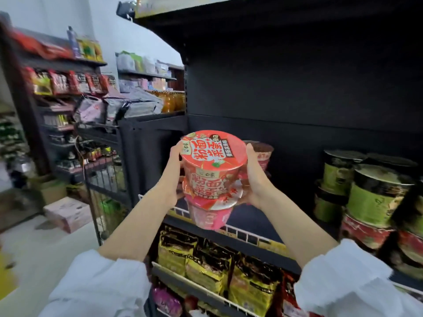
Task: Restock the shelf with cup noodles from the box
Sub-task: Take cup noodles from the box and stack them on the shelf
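Two red cup noodles are stacked: the upper cup (214,161) has a red lid with white characters, the lower cup (209,216) is pinker. My left hand (172,177) grips the stack's left side and my right hand (253,177) grips its right side, thumb against the upper lid's rim. The stack is tilted in the air above the front rail of the black shelf (251,235). Behind my right hand a dark-lidded red cup (263,154) stands on that shelf. No box is in view.
Stacks of green and red cup noodles (375,200) fill the shelf's right part. Yellow snack bags (206,264) hang on the shelf below. A wire rack (107,179) stands to the left, with pink cartons (68,212) on the floor beyond.
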